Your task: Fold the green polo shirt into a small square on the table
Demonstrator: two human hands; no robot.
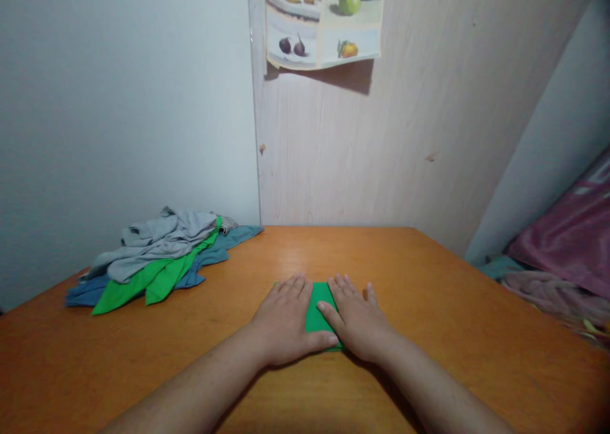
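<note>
A small flat green piece (318, 316) with straight edges, perhaps folded cloth, lies on the orange-brown table (305, 389) in front of me. My left hand (288, 323) rests flat over its left part, fingers pointing away and thumb stretched to the right along the near edge. Over the right part lies my right hand (357, 319), palm down, with its thumb reaching across the green surface and its little finger spread outward. Both hands are open and grip nothing. Much of the green piece is hidden under them.
To the left, a loose pile of clothes holds a grey garment (162, 243), a bright green one (162, 278) and a blue one (90, 292). A wall stands behind the table, with a fruit picture sheet (324, 24). Pink fabric (567, 230) lies beyond the right edge.
</note>
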